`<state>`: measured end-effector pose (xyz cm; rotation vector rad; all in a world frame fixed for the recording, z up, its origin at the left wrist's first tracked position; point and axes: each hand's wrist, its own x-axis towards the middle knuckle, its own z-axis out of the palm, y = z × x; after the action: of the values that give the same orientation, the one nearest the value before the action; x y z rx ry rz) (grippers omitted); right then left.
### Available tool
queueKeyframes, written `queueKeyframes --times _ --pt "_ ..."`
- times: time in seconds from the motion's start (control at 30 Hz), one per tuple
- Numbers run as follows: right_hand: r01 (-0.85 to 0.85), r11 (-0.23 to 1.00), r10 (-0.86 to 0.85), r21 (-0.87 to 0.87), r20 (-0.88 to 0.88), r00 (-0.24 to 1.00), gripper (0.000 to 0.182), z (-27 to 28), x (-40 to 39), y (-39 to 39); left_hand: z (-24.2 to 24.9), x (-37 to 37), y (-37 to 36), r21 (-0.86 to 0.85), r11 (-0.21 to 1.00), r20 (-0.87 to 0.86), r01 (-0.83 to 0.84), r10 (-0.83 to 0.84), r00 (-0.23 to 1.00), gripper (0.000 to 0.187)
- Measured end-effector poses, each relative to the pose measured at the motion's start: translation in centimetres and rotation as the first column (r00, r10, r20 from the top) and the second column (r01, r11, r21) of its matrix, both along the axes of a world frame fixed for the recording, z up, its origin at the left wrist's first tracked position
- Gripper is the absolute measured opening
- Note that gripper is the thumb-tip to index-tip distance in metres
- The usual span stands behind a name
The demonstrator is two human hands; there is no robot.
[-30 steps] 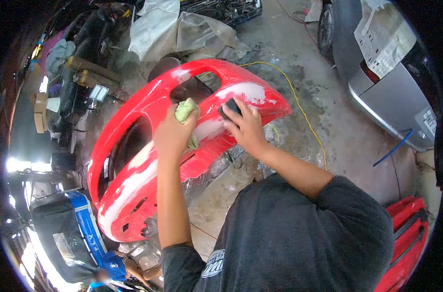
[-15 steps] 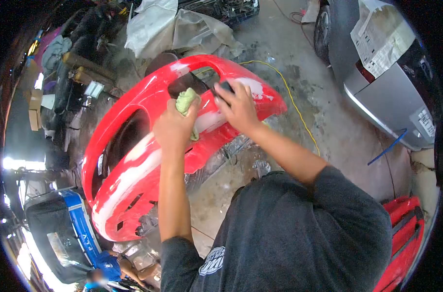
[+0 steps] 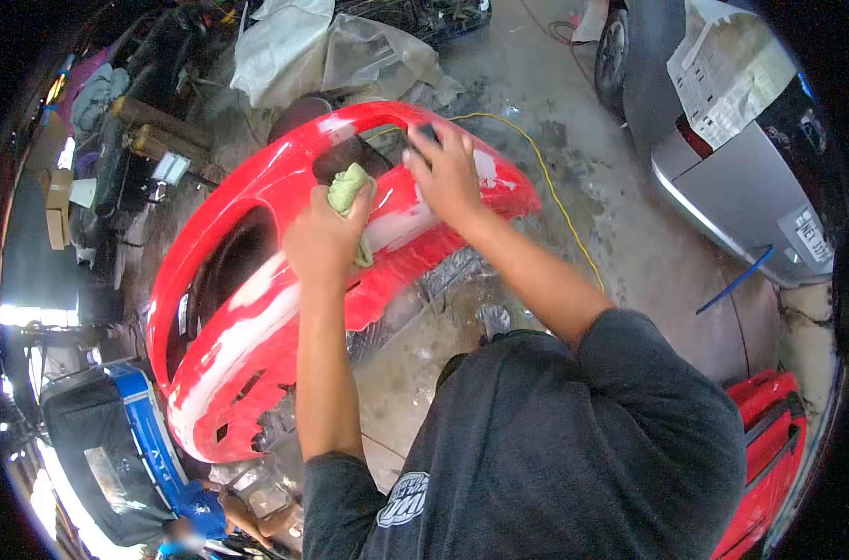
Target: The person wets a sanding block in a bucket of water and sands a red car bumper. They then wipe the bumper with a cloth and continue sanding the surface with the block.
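Head view: right hand [image 3: 448, 177], gripping a dark sanding block [image 3: 428, 133], has slid farther up the red bumper [image 3: 256, 308] while the left hand [image 3: 323, 241] stays clenched on a green cloth [image 3: 347, 187].

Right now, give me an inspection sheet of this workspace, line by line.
Surface: concrete floor, stained and wet-looking.
Job's things: red bumper with whitish sanded patches; green cloth; dark block.
Clutter: plastic sheeting; cardboard boxes; red part at lower right.
Hands: left hand grips the green cloth; right hand presses the dark block on the bumper.
Cables: yellow cord across the floor.
Surroundings: grey car with paper masking; another person at lower left.
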<state>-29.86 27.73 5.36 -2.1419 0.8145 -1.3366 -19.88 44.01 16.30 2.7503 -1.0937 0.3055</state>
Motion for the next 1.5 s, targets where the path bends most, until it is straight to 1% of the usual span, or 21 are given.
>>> queueKeyframes --times 0.1,0.17,0.23,0.33,0.43,0.47,0.57,0.6,0.67,0.77,0.83,0.93,1.03,1.1,1.17,1.23,1.27,1.3,1.37,1.43,1.5 --pt "-0.133 0.974 0.122 -0.185 -0.067 0.99 0.042 -0.6 -3.7 5.2 0.2 0.3 -0.3 0.011 1.0 -0.022 -0.017 0.017 1.0 0.077" --pt "-0.186 0.97 0.192 -0.157 0.025 0.981 0.041 -1.3 -3.0 3.2 -0.2 -0.1 0.4 0.034 0.999 -0.043 -0.016 0.017 0.999 0.077" --pt "-0.04 0.998 0.041 -0.05 0.018 0.999 0.04 -1.0 -1.2 -0.2 0.2 0.1 0.0 0.029 1.0 -0.039 0.003 -0.002 0.999 0.077" --pt "0.038 0.999 -0.038 -0.001 0.023 0.999 0.039 -0.7 -1.1 0.7 0.4 0.0 -0.1 0.033 0.999 -0.048 -0.013 0.015 0.999 0.079" --pt "-0.158 0.978 0.156 -0.139 -0.024 0.987 0.039 -0.6 -3.6 4.1 0.7 0.2 -0.4 0.034 0.999 -0.049 -0.029 0.03 0.998 0.08" --pt "-0.183 0.974 0.184 -0.132 -0.002 0.983 0.04 -0.8 -3.3 3.2 0.5 -0.2 0.0 0.046 0.998 -0.058 -0.033 0.036 0.998 0.08" --pt "0.031 0.999 -0.031 -0.033 -0.011 0.999 0.04 -0.6 -0.3 -2.1 0.7 -0.5 0.0 0.017 1.0 -0.071 -0.011 0.013 0.997 0.08" --pt "0.045 0.998 -0.045 -0.036 0.004 0.999 0.04 -0.6 -0.2 -1.8 1.0 -0.5 -0.1 0.055 0.998 -0.086 -0.02 0.025 0.996 0.08" --pt "0.078 0.996 -0.077 -0.039 0.04 0.996 0.039 -0.9 -0.3 -0.5 1.0 -0.3 -0.2 0.061 0.998 -0.071 -0.021 0.025 0.997 0.08" --pt "-0.023 0.987 0.027 -0.161 0.026 0.999 0.041 -2.2 -3.5 6.5 1.3 -0.5 0.0 0.062 0.998 -0.092 -0.021 0.027 0.995 0.078" --pt "-0.107 0.993 0.105 -0.057 -0.037 0.994 0.045 -3.4 -5.7 10.7 1.3 -0.7 0.2 0.058 0.998 -0.11 -0.006 0.012 0.994 0.077" --pt "-0.182 0.983 0.178 -0.021 -0.132 0.975 0.049 -4.7 -8.8 13.1 1.3 -0.7 0.4 0.042 0.999 -0.114 0.011 -0.006 0.993 0.076" --pt "-0.14 0.99 0.14 0.016 -0.236 0.962 0.049 -6.3 -12.5 12.9 1.4 -0.7 0.8 0.014 1.0 -0.13 0.012 -0.01 0.991 0.075" --pt "-0.068 0.996 0.085 0.06 -0.345 0.935 0.048 -8.5 -15.8 12.2 0.2 -0.3 1.1 -0.081 0.994 -0.067 0.075 -0.081 0.994 0.075" --pt "-0.014 0.998 0.041 0.06 -0.468 0.883 0.047 -10.6 -20.1 10.9 0.0 -0.5 1.4 -0.139 0.983 -0.048 0.121 -0.129 0.991 0.073" --pt "0.06 0.997 -0.022 0.049 -0.563 0.826 0.05 -13.8 -25.5 9.9 0.2 -0.6 1.7 -0.111 0.988 -0.04 0.112 -0.117 0.992 0.067" --pt "0.127 0.982 -0.012 0.136 -0.633 0.774 0.049 -14.7 -28.4 9.6 0.2 -0.6 1.8 -0.118 0.986 -0.026 0.12 -0.124 0.992 0.067" --pt "0.205 0.954 0.005 0.217 -0.696 0.718 0.049 -15.8 -31.8 9.5 0.2 -0.8 1.7 -0.122 0.984 -0.01 0.133 -0.135 0.991 0.066" --pt "0.342 0.898 -0.021 0.278 -0.749 0.663 0.048 -21.9 -39.7 9.3 -0.2 -0.6 1.6 -0.154 0.978 -0.013 0.139 -0.143 0.99 0.065" --pt "0.487 0.749 0.184 0.449 -0.848 0.497 0.05 -24.6 -46.7 9.8 -0.2 -0.9 1.6 -0.16 0.977 -0.011 0.141 -0.145 0.989 0.065" --pt "0.599 0.635 0.287 0.489 -0.868 0.405 0.054 -27.5 -53.5 12.3 0.2 -1.5 1.4 -0.154 0.979 0.004 0.132 -0.133 0.991 0.064"
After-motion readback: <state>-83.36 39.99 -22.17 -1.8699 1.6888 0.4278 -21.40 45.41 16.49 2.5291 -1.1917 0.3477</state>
